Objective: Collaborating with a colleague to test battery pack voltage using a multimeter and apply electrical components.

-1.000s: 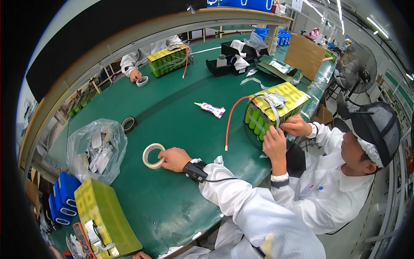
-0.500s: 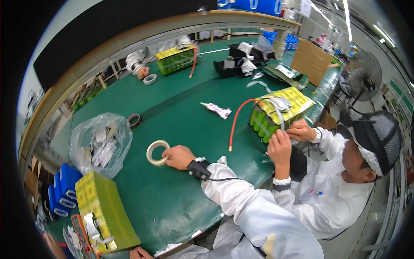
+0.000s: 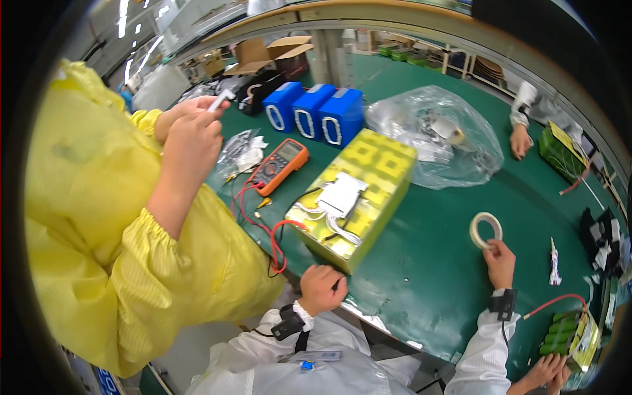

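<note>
My right hand (image 3: 500, 264) pinches the near edge of a roll of cream masking tape (image 3: 486, 230), held over the green tabletop. At the front edge of the table, my left hand (image 3: 322, 289) is closed with curled fingers; what they hold, if anything, is hidden. Just beyond that hand lies a large battery pack (image 3: 388, 174) in yellow-green wrapping. On top of the pack are a white flat piece (image 3: 341, 195) with a bundle of white wires and some black and red leads.
An orange multimeter (image 3: 280, 168) with red and black leads lies left of the pack, before several blue battery packs (image 3: 342, 117). Behind is a clear plastic bag (image 3: 428, 122) of scraps. A yellow-clad person (image 3: 99, 230) stands left. Right are a tube (image 3: 554, 263) and another person's hands (image 3: 550, 370) at a green pack (image 3: 561, 332).
The view has swung left, bringing the yellow-clad person, the multimeter and my whole left hand into sight. The tape roll is still in my right hand.
</note>
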